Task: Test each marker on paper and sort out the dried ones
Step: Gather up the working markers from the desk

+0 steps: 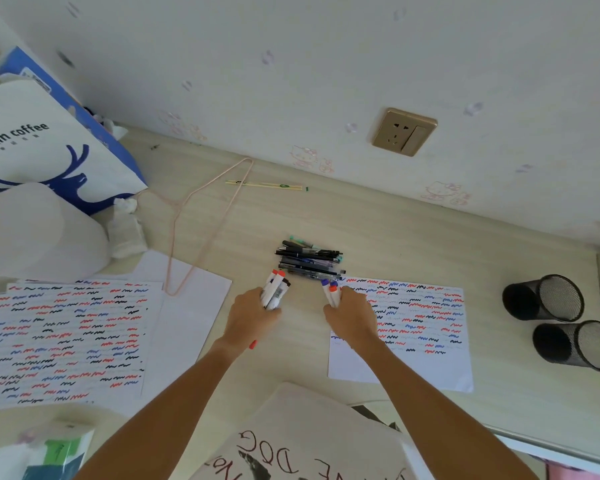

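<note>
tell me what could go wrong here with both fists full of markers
Each hand grips several markers at once: the left hand holds a bundle of white-barrelled markers, the right hand a blue- and red-capped pair. Tested and untested ones could easily get mixed.

A marker could slip into the dark pile of pens lying just beyond.

The two black mesh pen cups lie tipped on their sides, so sorted markers might roll out.

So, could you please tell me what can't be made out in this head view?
- Markers in the left hand: bodies hidden by the fingers; count unclear.
- Markers in the right hand: same; only coloured caps show.
- Pen pile: too small to count.
- Mesh cups: interiors dark; contents unknown.
</note>
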